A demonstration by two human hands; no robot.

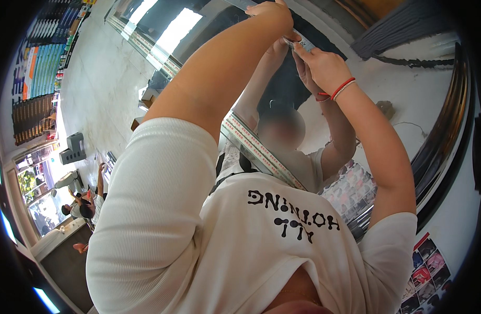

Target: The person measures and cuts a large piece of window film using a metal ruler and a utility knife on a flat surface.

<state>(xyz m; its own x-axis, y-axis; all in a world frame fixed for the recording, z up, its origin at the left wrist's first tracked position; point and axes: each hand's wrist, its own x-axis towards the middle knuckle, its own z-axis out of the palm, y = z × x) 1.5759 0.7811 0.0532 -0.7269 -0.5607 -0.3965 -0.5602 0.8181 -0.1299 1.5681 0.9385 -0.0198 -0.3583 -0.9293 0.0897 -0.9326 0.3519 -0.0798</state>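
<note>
Both arms reach out over a large reflective glass pane [279,78]. My left hand [272,11] is at the top, over a metal ruler [306,42]; its palm side is hidden, so its grip cannot be made out. My right hand [326,64], with a red and a pale beaded bracelet [343,88] at the wrist, has its thumb and finger closed at the ruler near its end. The glass mirrors both forearms and a blurred head. A strip with repeated red print [260,151] runs along the near edge of the pane.
Shelves of boxed goods [44,70] line the far left, beyond a pale tiled floor [103,74]. People [87,208] are in the distance near a window. Grey cloth [397,31] lies at the upper right. A picture sheet [428,271] is at the lower right.
</note>
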